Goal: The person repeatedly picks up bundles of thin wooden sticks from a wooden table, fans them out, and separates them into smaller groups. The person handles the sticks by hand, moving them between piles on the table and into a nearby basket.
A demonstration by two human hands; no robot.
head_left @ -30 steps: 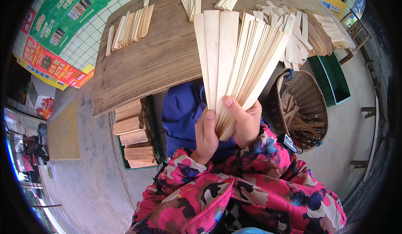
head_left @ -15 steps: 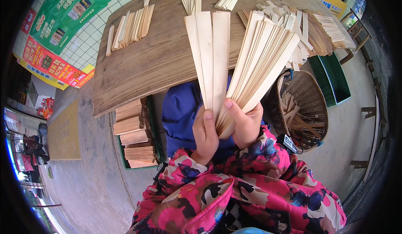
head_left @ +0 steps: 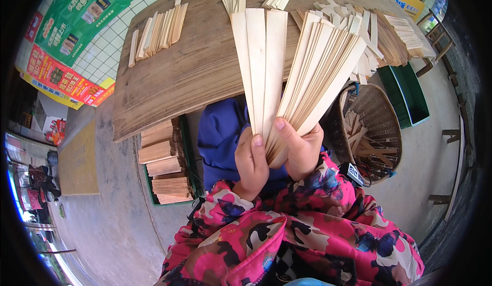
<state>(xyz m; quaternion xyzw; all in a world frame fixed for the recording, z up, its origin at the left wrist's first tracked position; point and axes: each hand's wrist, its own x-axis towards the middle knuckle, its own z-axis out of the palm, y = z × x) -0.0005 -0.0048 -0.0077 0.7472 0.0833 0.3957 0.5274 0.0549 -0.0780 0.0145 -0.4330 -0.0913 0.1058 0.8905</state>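
Observation:
Fanned out in front of me is a bundle of thin, pale wooden strips (head_left: 323, 76), gripped near its lower ends. My right hand (head_left: 301, 150) is closed around the thick part, thumb lying across the front. A few wooden strips (head_left: 264, 66) spread apart to the left, pinched low down by my left hand (head_left: 251, 160), its thumb pressed on them. The two groups overlap at the bottom, and the fingers behind the strips are mostly hidden.
A wooden table (head_left: 205, 66) lies ahead, bearing strip bundles (head_left: 159, 30) at left and a loose strip heap (head_left: 359, 30) at right. Stacked strips fill a green crate (head_left: 152, 186) below left. Beside me at right stand a woven basket (head_left: 382, 114) holding scraps and another green crate (head_left: 405, 96).
The few strips on the left have shifted slightly right and up, closer to the thick bundle. Both hands keep their grip.

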